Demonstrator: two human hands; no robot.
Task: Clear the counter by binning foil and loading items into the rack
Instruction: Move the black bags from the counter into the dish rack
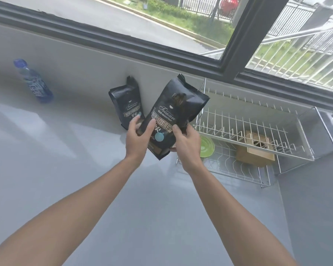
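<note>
A large black coffee bag (178,110) is held up above the grey counter (65,169), tilted to the right. My left hand (137,140) grips its lower left edge and my right hand (186,146) grips its lower right side. A second, smaller black coffee bag (126,103) leans against the wall just behind and left of the held one. The white wire dish rack (248,129) stands to the right, close to the held bag's right edge.
In the rack's lower tier sit a green plate (208,147) and a wooden box (255,152). A blue-capped bottle (34,81) stands far left on the counter. A dark-framed window (236,41) runs along the wall behind.
</note>
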